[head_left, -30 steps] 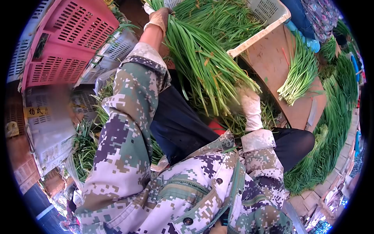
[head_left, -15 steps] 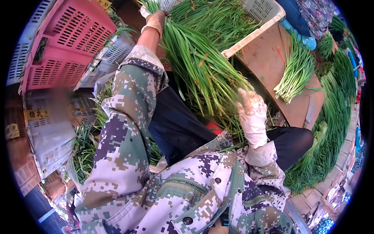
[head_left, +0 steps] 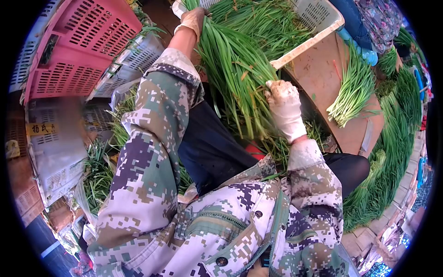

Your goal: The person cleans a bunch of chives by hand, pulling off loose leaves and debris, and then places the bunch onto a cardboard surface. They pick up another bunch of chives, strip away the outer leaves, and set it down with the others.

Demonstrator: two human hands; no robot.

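Observation:
My left hand [head_left: 193, 22], in a dirty pale glove, is closed around the upper part of a large bunch of garlic chives [head_left: 235, 69]. The bunch hangs down and rightward above my lap, with some yellowed, dry bits among its green leaves. Against the right side of the bunch, my right hand [head_left: 283, 98] is closed on some of the stalks; its glove is soiled at the fingers. Loose trimmings [head_left: 277, 147] lie below, between my legs. A white crate [head_left: 307, 44] filled with more chives stands just beyond the bunch.
On the brown board [head_left: 314, 69] to the right lie a tidy chive bundle [head_left: 353, 87] and a knife [head_left: 367, 135]. A long row of chives [head_left: 392, 157] curves along the far right. Pink crate [head_left: 85, 46] and grey crates stand at left. Another person [head_left: 380, 18] sits at top right.
My right hand has moved up and to the left, from the lower stalk ends to higher on the bunch's side. My left hand keeps its hold on the chives.

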